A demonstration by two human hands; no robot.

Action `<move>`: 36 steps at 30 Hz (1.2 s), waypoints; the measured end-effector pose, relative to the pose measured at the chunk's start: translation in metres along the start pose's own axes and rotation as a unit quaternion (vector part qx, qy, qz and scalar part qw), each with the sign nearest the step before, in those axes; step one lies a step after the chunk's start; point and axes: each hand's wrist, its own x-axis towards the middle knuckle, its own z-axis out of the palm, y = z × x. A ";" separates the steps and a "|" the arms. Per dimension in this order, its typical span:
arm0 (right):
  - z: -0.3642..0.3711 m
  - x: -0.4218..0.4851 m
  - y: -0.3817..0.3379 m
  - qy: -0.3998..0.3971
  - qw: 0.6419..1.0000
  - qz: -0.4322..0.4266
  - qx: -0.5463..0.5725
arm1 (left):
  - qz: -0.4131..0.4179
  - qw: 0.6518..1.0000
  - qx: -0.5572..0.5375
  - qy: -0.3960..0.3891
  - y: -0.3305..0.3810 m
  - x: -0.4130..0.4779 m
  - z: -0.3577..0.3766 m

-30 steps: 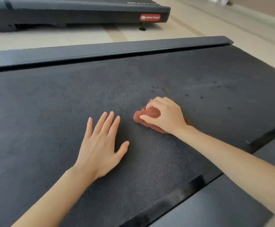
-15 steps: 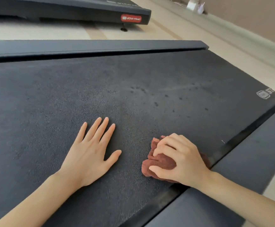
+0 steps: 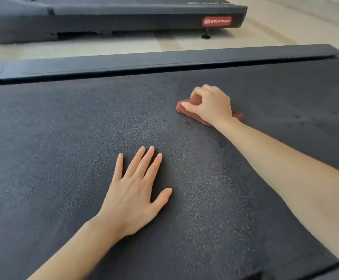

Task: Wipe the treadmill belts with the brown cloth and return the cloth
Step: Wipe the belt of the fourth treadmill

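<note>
A bunched brown cloth [image 3: 186, 111] is gripped by the curled right hand [image 3: 211, 106] near the treadmill belt's [image 3: 63, 142] far edge, while the left hand [image 3: 134, 197] is laid flat with fingers straight. Dark spots [image 3: 302, 120] nearer the right edge could be missed by so small a wad.

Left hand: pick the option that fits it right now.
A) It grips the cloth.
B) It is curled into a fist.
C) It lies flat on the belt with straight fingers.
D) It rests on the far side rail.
C: the left hand lies palm down with fingers straight on the treadmill belt, while the right hand is the one that grips the brown cloth.
</note>
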 end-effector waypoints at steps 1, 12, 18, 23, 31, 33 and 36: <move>0.001 0.005 0.003 0.001 1.000 0.004 0.000 | -0.009 1.000 0.003 0.000 0.005 0.002 0.000; -0.089 -0.176 0.004 -0.033 0.975 -0.196 0.096 | -0.052 0.998 0.011 -0.012 0.032 -0.010 0.000; -0.074 -0.157 -0.002 -0.014 0.966 -0.230 0.115 | -0.050 0.999 -0.012 0.001 0.029 -0.009 0.002; -0.013 -0.041 -0.026 -0.021 0.990 -0.127 0.060 | -0.047 0.998 -0.031 0.008 0.027 -0.008 0.002; 0.002 -0.003 -0.035 -0.022 0.997 -0.069 0.014 | -0.027 0.997 -0.061 0.029 0.030 -0.008 0.002; -0.022 -0.047 -0.029 -0.037 0.994 -0.094 0.033 | -0.021 0.998 -0.058 0.024 0.029 -0.009 0.002; -0.067 -0.134 -0.012 -0.015 0.992 -0.111 0.054 | 0.002 0.997 -0.070 0.015 0.028 -0.009 0.001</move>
